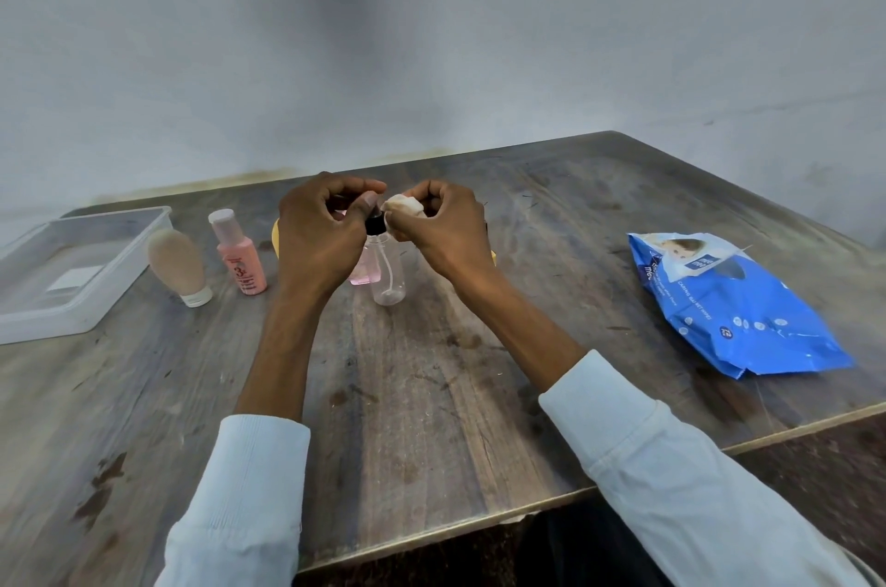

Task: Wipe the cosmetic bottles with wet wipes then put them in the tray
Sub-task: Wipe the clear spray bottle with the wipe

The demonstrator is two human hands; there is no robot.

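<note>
Clear bottle [387,272], upright mid-table [431,394], is steadied at its black cap by the left hand [319,231], fingers curled, so the wipe [402,206] pinched in the right hand [443,229] reaches the neck; tray [91,313] is kept left for loading.

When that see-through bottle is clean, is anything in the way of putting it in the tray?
Yes. The pink bottle and the beige tube stand on the table between the clear bottle and the tray, so it would have to go over them.
</note>
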